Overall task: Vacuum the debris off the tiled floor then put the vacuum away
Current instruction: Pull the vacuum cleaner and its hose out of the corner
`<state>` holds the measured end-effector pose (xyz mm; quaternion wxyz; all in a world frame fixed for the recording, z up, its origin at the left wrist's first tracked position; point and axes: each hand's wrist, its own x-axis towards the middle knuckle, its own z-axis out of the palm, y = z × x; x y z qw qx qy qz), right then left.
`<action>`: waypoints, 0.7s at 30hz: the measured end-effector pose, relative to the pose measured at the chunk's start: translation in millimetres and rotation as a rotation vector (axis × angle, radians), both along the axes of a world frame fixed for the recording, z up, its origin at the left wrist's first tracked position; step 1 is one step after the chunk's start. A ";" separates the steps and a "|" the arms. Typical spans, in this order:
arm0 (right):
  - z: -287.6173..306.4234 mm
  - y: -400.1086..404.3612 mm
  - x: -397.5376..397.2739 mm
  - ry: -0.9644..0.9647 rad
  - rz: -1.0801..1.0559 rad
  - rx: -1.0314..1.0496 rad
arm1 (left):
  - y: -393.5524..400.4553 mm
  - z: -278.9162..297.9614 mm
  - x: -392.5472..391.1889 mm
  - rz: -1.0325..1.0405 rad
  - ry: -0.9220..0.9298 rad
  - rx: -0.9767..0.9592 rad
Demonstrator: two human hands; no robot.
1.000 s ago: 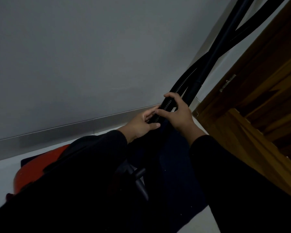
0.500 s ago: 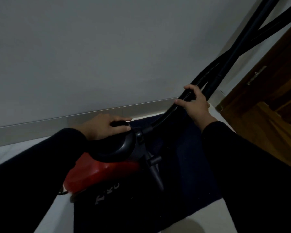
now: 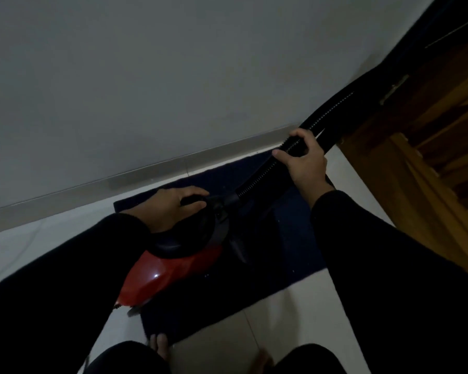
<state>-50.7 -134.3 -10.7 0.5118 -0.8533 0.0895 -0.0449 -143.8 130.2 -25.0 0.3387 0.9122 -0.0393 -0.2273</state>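
A person is bending over a vacuum (image 3: 168, 276) that is sitting on a dark blue mat (image 3: 289, 238) on a pale tiled floor (image 3: 222, 344), close to a grey wall (image 3: 173, 76). The left hand (image 3: 170, 206) is curling round the black handle (image 3: 197, 201) on top of the vacuum. The right hand (image 3: 303, 160) is gripping the hose (image 3: 257, 179), fingers wrapped over it, thumb beneath. The hose is running up to the right, toward a wooden door (image 3: 430, 157).

This looks like the putting-away stage. To do it well, the person should be lifting by the handle with a firm grip while keeping the hose gathered close, so it is not dragging or catching on the door.

The vacuum body is rounded, glossy red plastic, catching one small highlight, with a smooth black dome on top. The hose is black, ribbed and flexible, joining the body at a rigid collar. The mat is looking soft and flecked with pale specks. The tiles are smooth, with thin joints. The door is warm brown, grained wood. Bare toes (image 3: 160, 344) are resting at the mat's near edge.
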 end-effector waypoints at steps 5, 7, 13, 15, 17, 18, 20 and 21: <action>65.0 -20.7 -25.9 0.038 -0.008 0.070 | -17.3 65.3 -26.5 -0.008 0.080 -0.023; 95.3 -27.2 -40.6 0.064 -0.022 0.085 | -26.1 100.3 -41.3 -0.028 0.100 -0.029; 179.4 -38.2 -89.8 0.133 -0.069 0.139 | -31.0 190.4 -83.7 -0.062 0.121 -0.046; 203.2 -36.3 -112.2 0.138 -0.097 0.137 | -28.1 213.1 -99.5 -0.089 0.124 -0.047; 227.5 -32.4 -142.8 0.135 -0.128 0.130 | -22.5 233.6 -120.7 -0.113 0.117 -0.048; 239.0 -30.1 -159.0 0.130 -0.148 0.131 | -18.6 243.3 -131.6 -0.132 0.107 -0.045; 257.4 -23.4 -192.8 0.141 -0.178 0.126 | -8.7 257.1 -158.2 -0.178 0.081 -0.048; 265.5 -18.4 -209.1 0.146 -0.191 0.130 | -3.3 262.5 -172.0 -0.198 0.069 -0.052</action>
